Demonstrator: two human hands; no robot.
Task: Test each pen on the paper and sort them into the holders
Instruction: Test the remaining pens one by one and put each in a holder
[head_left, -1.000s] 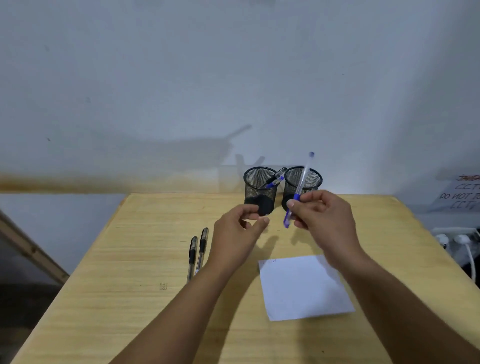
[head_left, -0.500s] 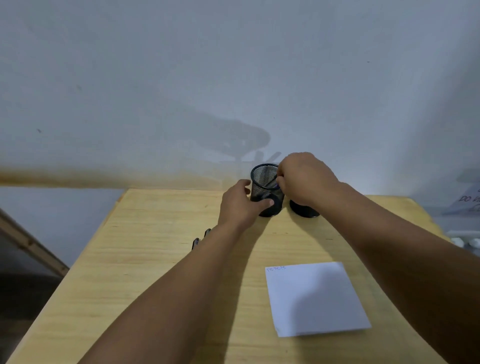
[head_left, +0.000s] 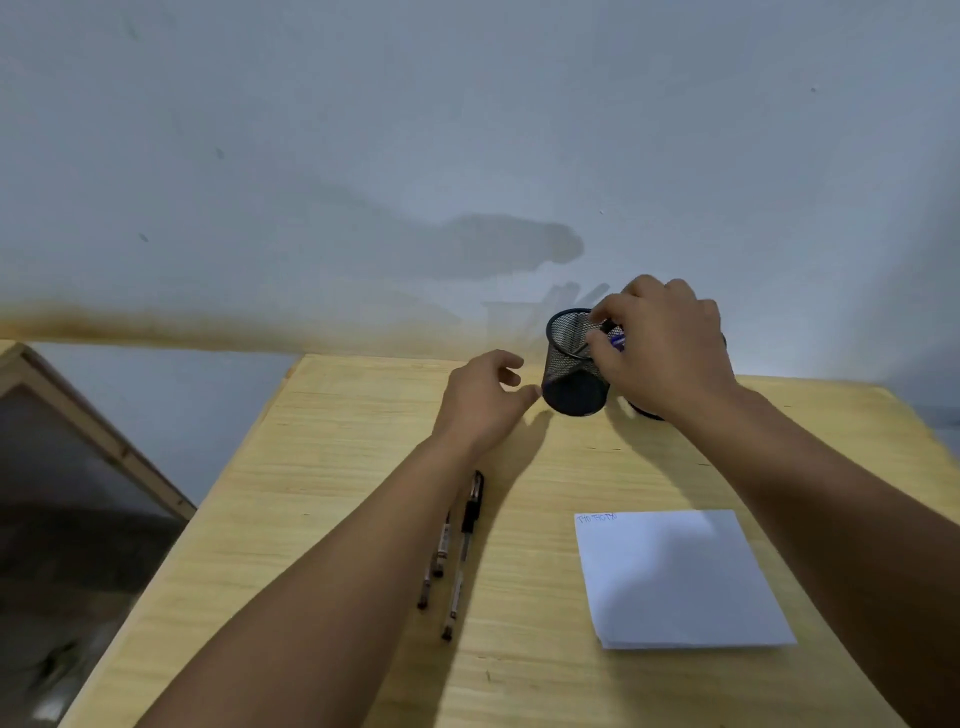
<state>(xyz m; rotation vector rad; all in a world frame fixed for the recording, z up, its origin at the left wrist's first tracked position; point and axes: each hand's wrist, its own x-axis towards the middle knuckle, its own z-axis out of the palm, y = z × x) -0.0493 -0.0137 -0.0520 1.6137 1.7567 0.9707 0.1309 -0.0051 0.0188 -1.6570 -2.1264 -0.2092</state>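
Light wooden table (head_left: 322, 519) against a wall. At its far edge stand two black mesh holders (head_left: 571, 374), side by side. Nearer, two black pens (head_left: 457, 551) lie parallel at centre-left; right of them lies white paper (head_left: 680, 577).

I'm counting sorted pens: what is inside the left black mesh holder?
Inside the round black mesh holder, a dark pen shaft shows through the mesh. The right hand covers its right rim and pinches a blue pen there, hiding any others.
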